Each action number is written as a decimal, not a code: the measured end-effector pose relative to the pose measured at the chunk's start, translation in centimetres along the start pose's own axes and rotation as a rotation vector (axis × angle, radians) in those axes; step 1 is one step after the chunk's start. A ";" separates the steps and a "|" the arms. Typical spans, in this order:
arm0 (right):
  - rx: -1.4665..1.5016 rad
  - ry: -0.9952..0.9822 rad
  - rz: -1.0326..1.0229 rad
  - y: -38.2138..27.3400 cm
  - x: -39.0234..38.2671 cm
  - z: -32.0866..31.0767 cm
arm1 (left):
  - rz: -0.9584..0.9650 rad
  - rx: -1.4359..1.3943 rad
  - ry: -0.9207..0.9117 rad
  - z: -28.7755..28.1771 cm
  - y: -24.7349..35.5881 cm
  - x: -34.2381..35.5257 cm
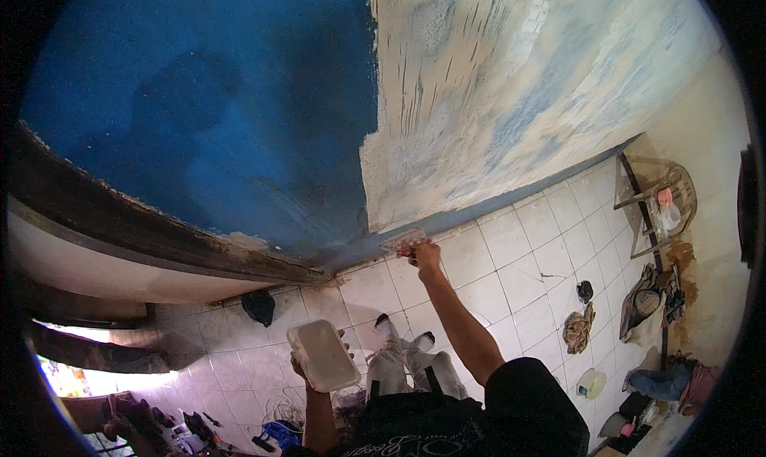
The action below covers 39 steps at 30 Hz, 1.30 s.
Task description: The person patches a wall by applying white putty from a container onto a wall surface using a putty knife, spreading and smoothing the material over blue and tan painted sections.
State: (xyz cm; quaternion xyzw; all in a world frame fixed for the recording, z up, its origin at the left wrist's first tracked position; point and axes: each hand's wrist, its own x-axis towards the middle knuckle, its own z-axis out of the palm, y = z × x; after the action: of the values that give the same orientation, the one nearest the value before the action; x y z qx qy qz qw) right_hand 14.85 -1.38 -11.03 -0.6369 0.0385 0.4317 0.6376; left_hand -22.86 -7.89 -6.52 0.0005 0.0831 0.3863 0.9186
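My left hand (298,368) is wrapped round the edges of a shallow rectangular white tub (348,384), held over the floor in front of my legs. Its inside looks pale; how much is in it I cannot tell. In my right hand (428,256) is a flat plastering trowel (404,240) with a reddish handle. My right arm reaches forward, and the trowel lies against or close to the bottom of the wall. There the blue-painted part (263,122) meets a part smeared with whitish filler (455,114). Contact between blade and wall is not clear.
White tiles (511,297) cover the floor. A dark door frame (159,226) borders the wall at left, with a black bag (258,306) nearby. At right are a plastic chair (666,206), a crumpled cloth (578,329) and a greenish-white container (591,383). Cables (283,409) lie lower left.
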 end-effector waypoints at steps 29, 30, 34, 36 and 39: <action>0.274 -0.073 -0.236 -14.4 -13.6 -0.2 | 0.055 0.011 -0.002 -0.6 0.4 0.4; 0.192 -0.035 -0.151 -12.2 -12.1 -0.9 | 0.058 0.025 0.013 -0.8 0.4 0.1; 0.158 -0.031 0.049 -2.1 -4.4 -1.9 | 0.047 -0.016 0.048 -1.7 0.5 -0.7; 0.141 -0.039 0.151 2.0 0.5 -1.8 | 0.039 -0.004 0.077 -1.9 0.6 -1.1; 0.097 -0.029 0.261 5.4 6.9 -0.6 | 0.051 0.010 0.087 -1.8 0.6 -1.3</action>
State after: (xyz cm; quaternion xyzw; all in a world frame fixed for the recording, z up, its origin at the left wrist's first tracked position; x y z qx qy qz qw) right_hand 16.22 0.64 -19.50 -0.5884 0.1327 0.5178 0.6067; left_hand -24.49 -8.52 -8.08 -0.0096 0.1247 0.4090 0.9039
